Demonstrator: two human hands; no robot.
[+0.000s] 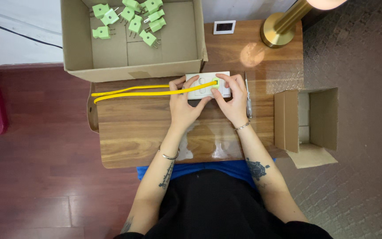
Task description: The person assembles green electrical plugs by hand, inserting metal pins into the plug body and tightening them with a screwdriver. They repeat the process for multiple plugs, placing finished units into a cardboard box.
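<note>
A white socket block (202, 91) lies on the wooden table (133, 132) just in front of a cardboard box. My left hand (184, 104) grips its left end, thumb on its near edge. My right hand (231, 98) holds its right end and pinches a small green plug (215, 82) sitting in the block. A doubled yellow cable (133, 92) runs from that plug leftwards over the table to its left edge.
An open cardboard box (78, 44) at the back holds several green plugs (129, 20). A screwdriver (248, 95) lies right of my right hand. A smaller open box (319, 117) stands at the table's right. A brass lamp base (277, 31) and a small white device (224, 27) sit at the back.
</note>
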